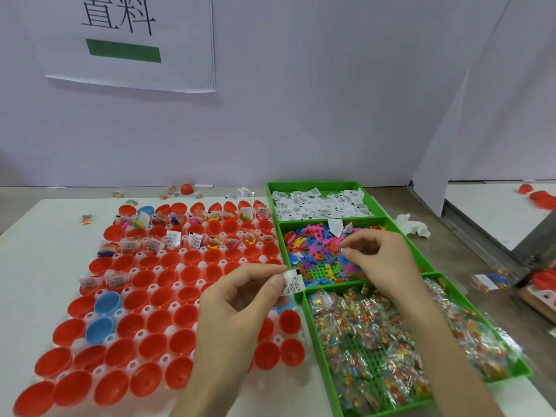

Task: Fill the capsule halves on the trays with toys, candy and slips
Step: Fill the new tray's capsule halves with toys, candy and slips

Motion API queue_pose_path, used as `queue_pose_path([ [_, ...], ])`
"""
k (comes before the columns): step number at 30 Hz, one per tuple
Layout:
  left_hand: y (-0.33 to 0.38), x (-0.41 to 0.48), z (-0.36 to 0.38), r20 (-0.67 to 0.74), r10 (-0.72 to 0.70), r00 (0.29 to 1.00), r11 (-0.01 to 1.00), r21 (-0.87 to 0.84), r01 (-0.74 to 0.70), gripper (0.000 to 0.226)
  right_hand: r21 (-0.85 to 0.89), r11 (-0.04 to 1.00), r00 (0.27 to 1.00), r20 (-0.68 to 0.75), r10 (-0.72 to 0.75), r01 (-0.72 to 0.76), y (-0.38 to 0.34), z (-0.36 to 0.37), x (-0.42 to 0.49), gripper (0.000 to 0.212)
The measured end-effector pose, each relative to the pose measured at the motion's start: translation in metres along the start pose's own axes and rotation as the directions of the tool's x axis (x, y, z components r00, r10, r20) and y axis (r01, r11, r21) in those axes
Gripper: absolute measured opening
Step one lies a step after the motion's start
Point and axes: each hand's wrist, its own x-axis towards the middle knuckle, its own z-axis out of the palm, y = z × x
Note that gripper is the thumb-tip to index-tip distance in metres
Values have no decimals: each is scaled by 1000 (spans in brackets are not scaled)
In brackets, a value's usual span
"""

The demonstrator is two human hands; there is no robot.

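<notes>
Red and a few blue capsule halves [144,299] stand open in white trays [177,285] on the left. The far rows hold toys and slips; the near rows hold nothing. My left hand [237,302] pinches a printed paper slip [292,282] between thumb and forefinger above the trays' right edge. My right hand [379,260] hovers over the middle green bin of plastic toys [313,245], its fingers curled with thumb and fingertips close together; whether they hold anything is unclear.
Three green bins stand at the right: slips [319,203] at the back, toys in the middle, candy packets [391,341] nearest. Loose candies and a red half [186,188] lie by the wall. A crumpled tissue [413,225] sits right of the bins.
</notes>
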Motion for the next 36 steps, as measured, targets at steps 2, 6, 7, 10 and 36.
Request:
queue_pose_path([
  [2, -2, -1, 0, 6, -9, 1000, 1000, 16, 8, 14, 80, 997, 999, -31, -13, 16, 0, 0, -1, 28],
  [6, -3, -2, 1, 20, -24, 999, 999, 42, 23, 23, 160, 987, 997, -72, -15, 26, -1, -2, -1, 24],
  [7, -2, -3, 1, 22, -27, 999, 998, 50, 26, 25, 200, 980, 997, -77, -5, 20, -2, -3, -1, 22],
  [10, -1, -3, 3, 19, -32, 999, 998, 46, 31, 26, 347, 938, 999, -37, 5, 8, -9, -9, -4, 20],
  [36, -11, -2, 5, -262, -178, 949, 926, -372, 70, 16, 509, 804, 936, -12, -351, 308, -75, 55, -70, 26],
])
